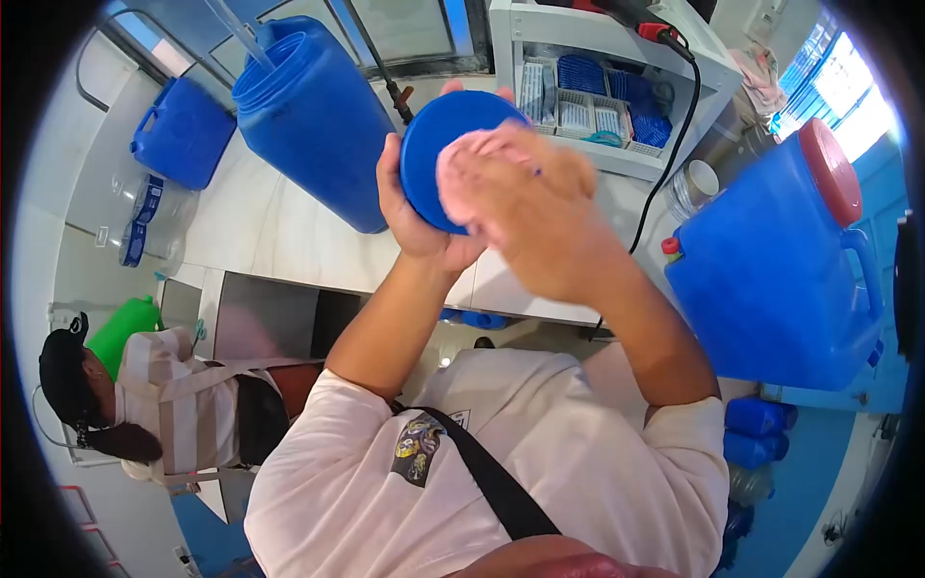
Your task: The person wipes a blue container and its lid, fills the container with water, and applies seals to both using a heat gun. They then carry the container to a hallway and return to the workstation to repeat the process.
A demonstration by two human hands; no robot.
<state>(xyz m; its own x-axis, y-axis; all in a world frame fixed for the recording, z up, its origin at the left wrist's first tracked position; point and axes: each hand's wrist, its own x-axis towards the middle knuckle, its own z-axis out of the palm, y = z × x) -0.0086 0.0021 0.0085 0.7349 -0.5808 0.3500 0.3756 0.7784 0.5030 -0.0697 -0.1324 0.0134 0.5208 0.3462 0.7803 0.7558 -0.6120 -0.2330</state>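
A round blue lid point(424, 144) is held up in front of me, its flat face toward the camera. My left hand point(429, 226) grips it from below and behind, thumb along the left edge and fingertips showing over the top. Over the lid's right part lies a pink cloth point(462, 188), pressed there by my right hand point(549, 217), which is smeared by motion. To the left, a tall blue container point(308, 125) with an uncovered mouth stands on the counter, a clear tube point(241, 34) reaching into it.
A large blue jug point(771, 279) with a red cap stands at right. Behind are a white shelf point(617, 159) with small baskets and a black cable point(689, 125). A smaller blue jerrycan point(188, 135) is at left. Another person point(173, 405) is at lower left.
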